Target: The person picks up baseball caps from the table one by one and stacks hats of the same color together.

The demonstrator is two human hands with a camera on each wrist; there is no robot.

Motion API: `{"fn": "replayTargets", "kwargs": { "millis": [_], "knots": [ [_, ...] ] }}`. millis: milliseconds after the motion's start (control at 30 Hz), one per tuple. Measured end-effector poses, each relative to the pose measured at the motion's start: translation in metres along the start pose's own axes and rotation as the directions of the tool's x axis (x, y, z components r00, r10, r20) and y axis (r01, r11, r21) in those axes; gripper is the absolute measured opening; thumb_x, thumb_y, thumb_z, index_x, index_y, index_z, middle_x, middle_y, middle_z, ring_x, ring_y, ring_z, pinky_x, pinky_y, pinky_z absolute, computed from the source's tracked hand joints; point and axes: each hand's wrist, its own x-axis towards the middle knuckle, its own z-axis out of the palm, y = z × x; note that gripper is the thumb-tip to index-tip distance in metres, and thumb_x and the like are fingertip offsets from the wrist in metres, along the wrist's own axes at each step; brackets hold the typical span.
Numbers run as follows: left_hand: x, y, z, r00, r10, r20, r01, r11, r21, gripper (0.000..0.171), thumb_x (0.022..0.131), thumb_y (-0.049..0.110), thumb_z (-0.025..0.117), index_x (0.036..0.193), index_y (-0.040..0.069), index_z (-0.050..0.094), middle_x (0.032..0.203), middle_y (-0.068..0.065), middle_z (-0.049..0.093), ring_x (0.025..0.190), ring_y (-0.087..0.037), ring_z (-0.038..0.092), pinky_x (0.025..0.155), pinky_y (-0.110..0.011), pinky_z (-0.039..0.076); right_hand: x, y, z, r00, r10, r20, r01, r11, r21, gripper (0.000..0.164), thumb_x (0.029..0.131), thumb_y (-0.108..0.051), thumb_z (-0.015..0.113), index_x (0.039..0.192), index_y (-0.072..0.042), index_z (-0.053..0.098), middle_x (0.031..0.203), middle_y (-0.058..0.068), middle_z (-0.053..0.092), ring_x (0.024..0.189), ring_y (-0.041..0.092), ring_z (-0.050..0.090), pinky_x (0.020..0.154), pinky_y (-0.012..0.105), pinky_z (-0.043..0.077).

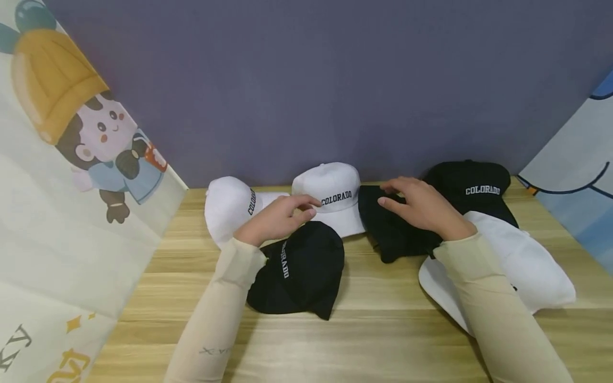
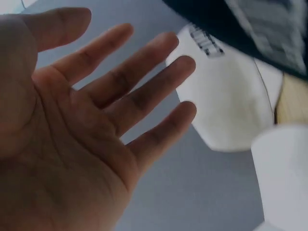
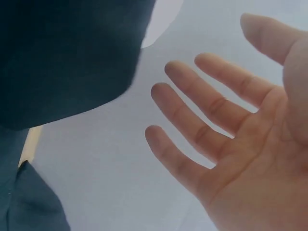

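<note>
My left hand [image 1: 275,218] hovers with relaxed fingers by the middle white cap [image 1: 330,183], above the front black cap [image 1: 311,271]. Its palm and spread fingers hold nothing in the left wrist view, where a white cap [image 2: 226,101] shows beyond the fingertips. Over the middle black cap [image 1: 375,215] hangs my right hand [image 1: 423,207], partly hiding it. Nothing lies in its fingers in the right wrist view, and a dark cap [image 3: 67,62] fills the upper left there. Several caps read COLORADO.
Another white cap [image 1: 222,207] sits at the back left on the wooden table [image 1: 383,340]. At the back right is a black cap [image 1: 464,178], with a white cap [image 1: 531,266] in front, partly under the right sleeve. A grey-purple panel [image 1: 306,85] stands behind.
</note>
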Motion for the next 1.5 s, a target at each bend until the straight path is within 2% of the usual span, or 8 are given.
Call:
{"fn": "replayTargets", "kwargs": {
  "millis": [167,300,500,767,1000,1067,1267,1500],
  "knots": [
    [0.002,0.010,0.008,0.990,0.054,0.129,-0.048,0.997,-0.053,0.028,0.096,0.033,0.045,0.120,0.024,0.055,0.111,0.011,0.056,0.103,-0.002,0.050,0.088,-0.027,0.036,0.000,-0.010,-0.003,1.000,-0.025,0.008,0.025,1.000,0.012,0.051,0.089,-0.056,0.046,0.122,-0.018,0.054,0.110,-0.002,0.057,0.102,0.019,0.053,0.085,0.041,0.037],
    [0.002,0.010,0.017,0.975,0.036,0.217,-0.034,0.999,-0.013,0.033,0.096,0.033,0.043,0.124,0.019,0.054,0.123,0.009,0.051,0.113,-0.004,0.044,0.092,-0.022,0.029,-0.002,-0.018,-0.002,0.997,-0.066,0.030,0.066,0.998,0.015,0.047,0.090,-0.052,0.048,0.121,-0.017,0.054,0.102,-0.005,0.059,0.095,0.017,0.056,0.082,0.039,0.039],
    [-0.001,0.009,0.026,0.959,0.009,0.283,-0.019,0.999,0.030,0.035,0.096,0.028,0.041,0.129,0.020,0.051,0.127,0.008,0.047,0.118,-0.005,0.039,0.093,-0.019,0.026,-0.008,-0.030,0.003,0.992,-0.094,0.081,0.093,0.996,0.017,0.045,0.090,-0.052,0.048,0.121,-0.019,0.054,0.096,-0.008,0.058,0.088,0.010,0.056,0.078,0.034,0.042],
    [0.002,0.009,0.025,0.964,0.059,0.259,-0.072,0.997,0.039,0.026,0.098,0.022,0.038,0.118,0.021,0.054,0.113,0.010,0.053,0.105,-0.006,0.048,0.087,-0.021,0.032,-0.008,-0.044,0.010,0.974,-0.126,0.190,0.111,0.990,0.087,0.040,0.090,-0.049,0.050,0.118,-0.020,0.055,0.094,-0.011,0.057,0.084,0.005,0.055,0.074,0.029,0.042],
    [0.005,0.007,0.022,0.969,0.076,0.236,-0.087,0.995,0.038,0.015,0.097,0.020,0.042,0.107,0.021,0.053,0.101,0.011,0.053,0.091,-0.007,0.051,0.080,-0.023,0.036,-0.005,-0.068,0.031,0.943,-0.147,0.298,0.065,0.961,0.268,0.026,0.090,-0.049,0.050,0.089,-0.025,0.061,0.073,-0.007,0.057,0.060,0.011,0.053,0.057,0.029,0.042],
    [0.005,0.007,0.022,0.969,0.067,0.238,-0.080,0.996,0.045,0.015,0.096,0.020,0.043,0.108,0.020,0.053,0.103,0.010,0.053,0.094,-0.007,0.051,0.081,-0.023,0.035,-0.006,-0.076,0.039,0.930,-0.123,0.346,0.011,0.951,0.308,0.030,0.089,-0.052,0.050,0.082,-0.024,0.061,0.069,-0.004,0.057,0.057,0.013,0.053,0.053,0.030,0.042],
    [0.005,0.008,0.020,0.973,0.025,0.228,-0.053,0.991,0.119,0.028,0.097,0.021,0.042,0.122,0.014,0.052,0.119,0.003,0.052,0.111,-0.011,0.045,0.090,-0.022,0.030,-0.010,-0.088,0.053,0.855,-0.126,0.503,-0.104,0.909,0.405,0.044,0.088,-0.052,0.051,0.076,-0.011,0.059,0.069,0.005,0.060,0.060,0.023,0.058,0.054,0.034,0.044],
    [0.004,0.008,0.015,0.974,-0.008,0.226,-0.030,0.986,0.163,0.032,0.097,0.023,0.040,0.126,0.014,0.050,0.126,0.001,0.049,0.118,-0.012,0.041,0.094,-0.021,0.026,-0.007,-0.087,0.057,0.845,-0.162,0.510,-0.160,0.833,0.529,0.037,0.091,-0.039,0.054,0.077,-0.005,0.056,0.072,0.008,0.061,0.061,0.027,0.058,0.057,0.042,0.045]
  ]
}}
